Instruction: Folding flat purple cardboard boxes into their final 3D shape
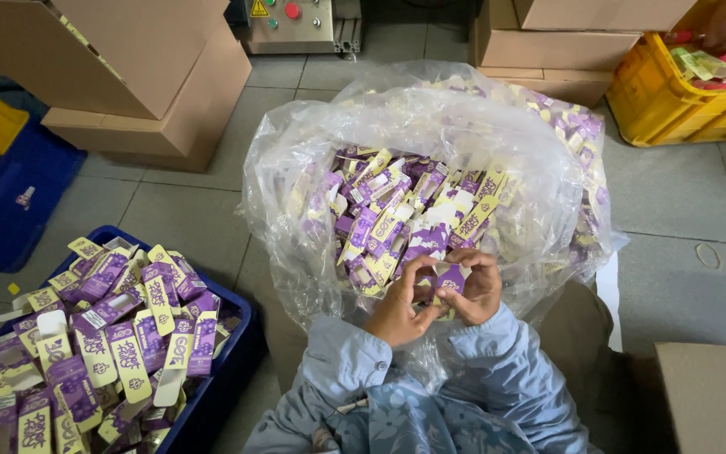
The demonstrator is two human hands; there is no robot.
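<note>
Item: small purple-and-yellow printed cardboard carton (pixel 449 278), part-folded, held between both hands just above the near lip of the large clear plastic bag (pixel 291 168).

Left hand (pixel 397 309): clenched lightly on the carton's left side, fingers curled over the top edge, thumb pressing from below. Right hand (pixel 479 287): grasping the carton's right side, fingertips pinching a flap. Both sleeves are pale blue.

Position: the carton sits directly between the two hands, touching both, in front of the chest and over the heap of flat purple-and-yellow carton blanks (pixel 405 214) filling the bag.

Handling note, as a judgement: the fold goes best with thumbs set on the crease lines, panels squared before any flap is tucked, and light pressure so the thin card does not buckle.

Adjacent: blue plastic crate (pixel 241 315) at the left, heaped with like cartons (pixel 102 336); brown cardboard boxes (pixel 153 76) behind; yellow plastic crate (pixel 674 101) at upper right, another person's hand (pixel 724 25) at it.
</note>
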